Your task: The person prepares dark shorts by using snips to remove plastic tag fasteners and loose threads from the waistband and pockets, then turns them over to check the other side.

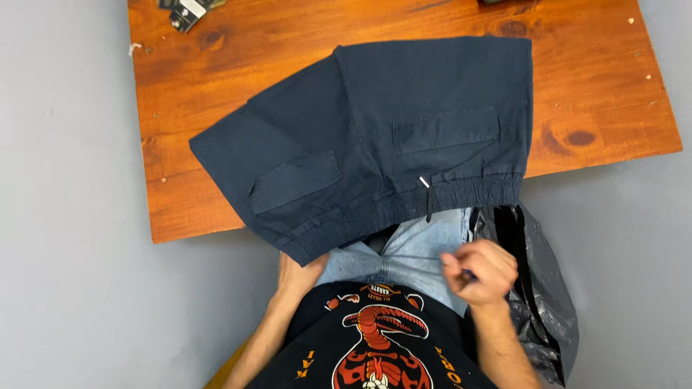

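While navy shorts (382, 137) lie on the wooden table (598, 94), L hand (299, 277) pinches their waistband corner. R hand (481, 272) is fisted on something small & dark by a black bag (544, 288).

Dark navy shorts (389, 137) are lying plain and unpatterned, a small white-tipped black drawstring (427, 194) hanging at the near waistband. The table (598, 86) is glowing reddish orange, with darker knots showing. Light blue denim jeans (411, 252) are peeking near; a black T-shirt (375, 338) is displaying a red snake print with orange lettering. A glossy black plastic bag (540, 295) is sitting right, against grey floor (65, 216).
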